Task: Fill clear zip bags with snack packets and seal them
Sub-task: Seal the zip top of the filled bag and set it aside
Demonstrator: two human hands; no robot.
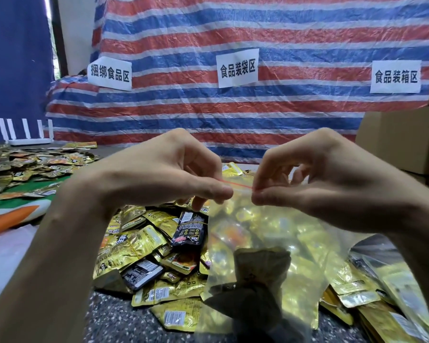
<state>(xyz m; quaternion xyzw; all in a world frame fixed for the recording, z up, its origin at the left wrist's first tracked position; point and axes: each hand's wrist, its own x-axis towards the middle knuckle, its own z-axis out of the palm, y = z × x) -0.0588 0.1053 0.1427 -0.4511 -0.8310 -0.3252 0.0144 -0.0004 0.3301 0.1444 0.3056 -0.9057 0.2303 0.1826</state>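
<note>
**Desk:** What fills your screen?

**Operator:** The biggest thing is a red, white and blue striped tarp across twelve o'clock, with three paper signs fixed to it. Cardboard boxes stand at three o'clock.

**Desk:** And the work itself?

**Operator:** A heap of gold and black snack packets covers the speckled tabletop from seven round to five o'clock. A flatter scatter of packets lies at nine o'clock. The clear zip bag hangs in front of the heap, from centre down to six o'clock. A dark packet, blurred, shows in its lower half.

**Desk:** Hands?

**Operator:** I see the left hand and right hand raised at centre, close together. Both sets of fingers pinch the bag's top edge, thumb against fingertips. A short stretch of red zip strip shows between them. I cannot tell whether the strip is pressed closed.
</note>
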